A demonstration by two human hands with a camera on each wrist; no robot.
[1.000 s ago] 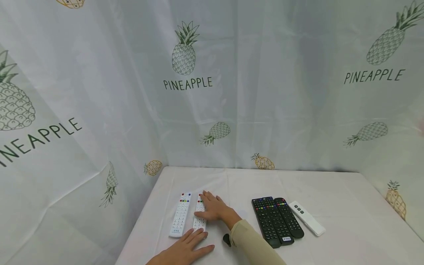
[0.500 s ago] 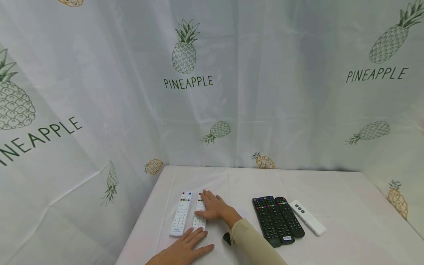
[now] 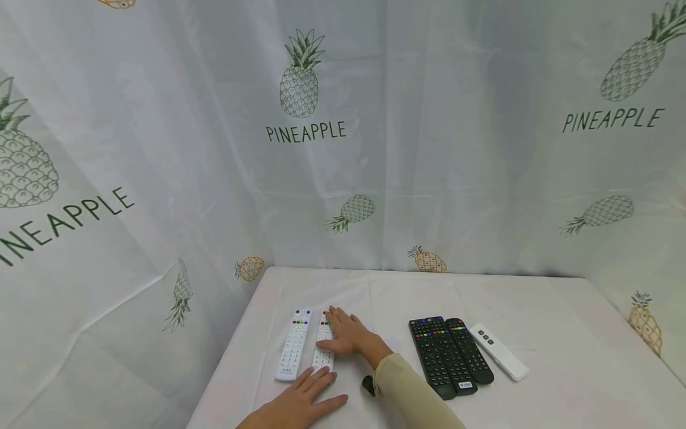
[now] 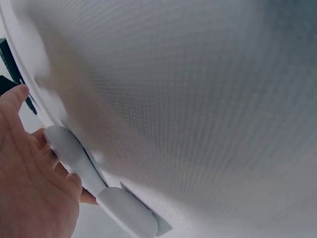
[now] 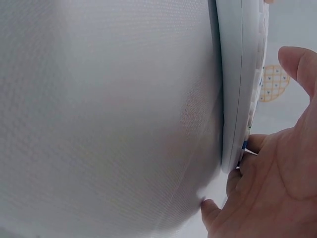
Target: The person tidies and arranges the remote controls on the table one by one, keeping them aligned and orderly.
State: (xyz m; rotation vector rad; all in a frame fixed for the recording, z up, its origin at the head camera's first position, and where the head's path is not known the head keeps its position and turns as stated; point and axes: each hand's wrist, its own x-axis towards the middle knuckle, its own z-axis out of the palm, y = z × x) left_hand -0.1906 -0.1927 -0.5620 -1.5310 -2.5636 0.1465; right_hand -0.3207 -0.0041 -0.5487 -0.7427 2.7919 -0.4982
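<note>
Two white remote controls lie side by side at the table's left: the outer white remote (image 3: 293,345) and the inner white remote (image 3: 323,353). My right hand (image 3: 351,338) lies with spread fingers over the upper part of the inner one. In the right wrist view, its fingers (image 5: 237,173) reach the end of that white remote (image 5: 235,84). My left hand (image 3: 300,400) is spread flat nearer the front, fingertips at the inner remote's lower end. The left wrist view shows its fingers (image 4: 54,161) beside the ends of both white remotes (image 4: 74,156).
Several black remotes (image 3: 439,357) lie close together right of my right sleeve (image 3: 412,393). A slim white remote (image 3: 499,351) with a few dark buttons slants beside them. A small black object (image 3: 368,385) shows at my right wrist. A pineapple-print curtain (image 3: 429,149) hangs behind the white-covered table (image 3: 563,333).
</note>
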